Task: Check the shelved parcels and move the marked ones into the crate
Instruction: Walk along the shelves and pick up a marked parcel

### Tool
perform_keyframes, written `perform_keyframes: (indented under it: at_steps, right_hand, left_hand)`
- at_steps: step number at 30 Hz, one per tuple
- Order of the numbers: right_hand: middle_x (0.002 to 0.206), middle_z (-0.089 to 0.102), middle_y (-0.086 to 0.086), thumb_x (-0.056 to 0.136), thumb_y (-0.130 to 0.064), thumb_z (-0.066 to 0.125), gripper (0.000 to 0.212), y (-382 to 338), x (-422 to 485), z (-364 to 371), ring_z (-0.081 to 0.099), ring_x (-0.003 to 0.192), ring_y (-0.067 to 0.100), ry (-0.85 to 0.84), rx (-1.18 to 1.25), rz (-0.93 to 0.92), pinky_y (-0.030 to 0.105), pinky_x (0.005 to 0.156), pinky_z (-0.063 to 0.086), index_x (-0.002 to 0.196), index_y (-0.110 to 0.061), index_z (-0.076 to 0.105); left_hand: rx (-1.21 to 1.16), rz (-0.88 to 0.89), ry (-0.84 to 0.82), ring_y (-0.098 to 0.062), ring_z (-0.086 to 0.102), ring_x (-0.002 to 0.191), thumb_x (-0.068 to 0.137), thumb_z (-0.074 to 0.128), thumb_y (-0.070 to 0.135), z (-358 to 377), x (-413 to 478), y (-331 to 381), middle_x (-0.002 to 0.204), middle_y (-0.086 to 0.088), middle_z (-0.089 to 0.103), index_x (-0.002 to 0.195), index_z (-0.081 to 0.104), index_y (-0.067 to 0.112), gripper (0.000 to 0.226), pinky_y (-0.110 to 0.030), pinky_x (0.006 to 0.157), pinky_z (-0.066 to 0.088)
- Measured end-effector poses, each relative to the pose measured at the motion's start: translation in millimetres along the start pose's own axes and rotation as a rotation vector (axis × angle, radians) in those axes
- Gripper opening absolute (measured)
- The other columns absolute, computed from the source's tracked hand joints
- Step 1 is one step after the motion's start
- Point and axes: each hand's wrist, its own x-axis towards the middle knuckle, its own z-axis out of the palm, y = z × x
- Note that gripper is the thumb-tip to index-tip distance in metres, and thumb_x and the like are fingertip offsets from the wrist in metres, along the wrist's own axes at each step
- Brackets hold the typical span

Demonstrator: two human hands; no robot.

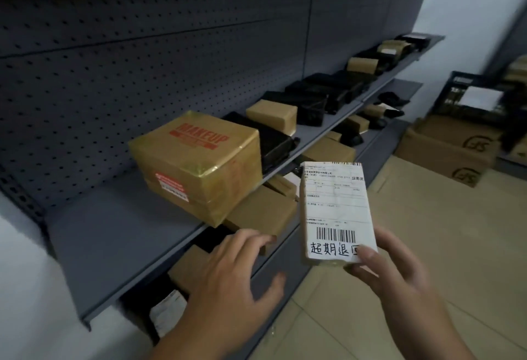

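My right hand [399,277] holds a small parcel [336,211] by its lower end, thumb on the front; its white shipping label shows a barcode and handwritten black characters. My left hand [233,277] hovers with spread, relaxed fingers in front of the shelf edge, holding nothing. On the grey shelf [114,245] stands a taped brown box printed "MAKEUP" [199,157] on top of another box, with more brown and black parcels [308,103] lined up behind it. A dark crate [467,91] with parcels inside sits at the far right.
A lower shelf [279,257] carries several brown boxes and a white-labelled parcel. Cardboard cartons [445,148] are stacked on the tiled floor under the crate. A perforated grey back panel [142,60] rises behind the shelf.
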Motion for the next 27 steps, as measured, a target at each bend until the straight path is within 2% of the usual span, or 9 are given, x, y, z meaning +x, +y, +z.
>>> perform_keyframes:
  at_steps: [2, 6, 8, 10, 13, 16, 19, 22, 27]
  right_hand:
    - [0.108, 0.079, 0.0, 0.056, -0.055, 0.076, 0.072, 3, -3, -20, 0.075, 0.099, 0.023, 0.071, 0.003, 0.011, 0.043, 0.092, 0.06, 0.12, -0.023, 0.071]
    - [0.108, 0.079, 0.001, 0.057, -0.054, 0.072, 0.061, 2, -3, -64, 0.076, 0.098, 0.025, 0.141, 0.001, 0.025, 0.027, 0.086, 0.061, 0.114, -0.034, 0.074]
    - [0.101, 0.08, 0.001, 0.055, -0.055, 0.073, 0.056, -1, -2, -88, 0.076, 0.096, 0.025, 0.165, -0.006, 0.042, 0.025, 0.08, 0.061, 0.109, -0.043, 0.074]
    - [0.094, 0.08, 0.0, 0.059, -0.049, 0.076, 0.047, -3, 1, -114, 0.076, 0.095, 0.025, 0.193, -0.015, 0.065, 0.025, 0.08, 0.054, 0.106, -0.049, 0.073]
    - [0.097, 0.08, -0.002, 0.066, -0.041, 0.074, 0.042, 3, 7, -157, 0.076, 0.096, 0.023, 0.252, -0.019, 0.106, 0.027, 0.084, 0.051, 0.107, -0.053, 0.072]
    - [0.106, 0.079, -0.002, 0.057, -0.051, 0.077, 0.054, 12, 17, -200, 0.075, 0.097, 0.023, 0.304, 0.006, 0.136, 0.034, 0.091, 0.054, 0.11, -0.046, 0.074]
    - [0.11, 0.078, -0.003, 0.056, -0.052, 0.077, 0.055, 18, 31, -240, 0.075, 0.097, 0.018, 0.331, 0.028, 0.169, 0.032, 0.09, 0.053, 0.11, -0.044, 0.074]
    - [0.113, 0.077, -0.003, 0.055, -0.055, 0.075, 0.057, 22, 43, -271, 0.075, 0.097, 0.017, 0.364, 0.046, 0.189, 0.038, 0.096, 0.055, 0.111, -0.045, 0.074]
    - [0.116, 0.076, -0.002, 0.067, -0.042, 0.076, 0.044, 22, 62, -312, 0.076, 0.096, 0.023, 0.369, 0.077, 0.215, 0.051, 0.1, 0.055, 0.111, -0.041, 0.076]
  left_hand:
    - [0.034, 0.033, -0.035, 0.009, 0.038, 0.122, 0.089, 0.041, 0.068, 11, 12, 10, 0.13, 0.035, 0.037, 0.134, 0.044, 0.046, 0.05, -0.018, 0.098, 0.036]
    - [0.047, 0.082, -0.096, 0.008, 0.038, 0.123, 0.089, 0.041, 0.067, 41, 39, 37, 0.129, 0.033, 0.038, 0.135, 0.044, 0.044, 0.052, -0.022, 0.105, 0.036]
    - [0.049, 0.111, -0.118, 0.011, 0.033, 0.124, 0.09, 0.034, 0.071, 59, 52, 53, 0.129, 0.036, 0.034, 0.138, 0.039, 0.046, 0.054, -0.016, 0.106, 0.03]
    - [0.055, 0.134, -0.147, 0.013, 0.031, 0.124, 0.09, 0.03, 0.073, 78, 65, 69, 0.13, 0.035, 0.034, 0.139, 0.038, 0.046, 0.056, -0.008, 0.101, 0.024]
    - [0.087, 0.163, -0.214, 0.011, 0.034, 0.124, 0.092, 0.035, 0.071, 110, 85, 95, 0.129, 0.033, 0.038, 0.138, 0.042, 0.045, 0.053, -0.007, 0.099, 0.023]
    - [0.088, 0.191, -0.268, 0.009, 0.035, 0.126, 0.093, 0.035, 0.072, 145, 106, 123, 0.129, 0.034, 0.037, 0.138, 0.04, 0.046, 0.053, -0.015, 0.105, 0.026]
    - [0.088, 0.193, -0.29, 0.007, 0.037, 0.127, 0.092, 0.033, 0.074, 175, 127, 153, 0.13, 0.032, 0.039, 0.138, 0.042, 0.045, 0.056, -0.02, 0.108, 0.031]
    - [0.095, 0.195, -0.311, 0.006, 0.038, 0.126, 0.089, 0.029, 0.077, 197, 146, 180, 0.132, 0.031, 0.041, 0.138, 0.043, 0.044, 0.06, -0.023, 0.108, 0.035]
    - [0.089, 0.213, -0.323, 0.009, 0.033, 0.126, 0.089, 0.019, 0.078, 230, 174, 213, 0.131, 0.033, 0.038, 0.139, 0.041, 0.045, 0.064, -0.021, 0.11, 0.029]
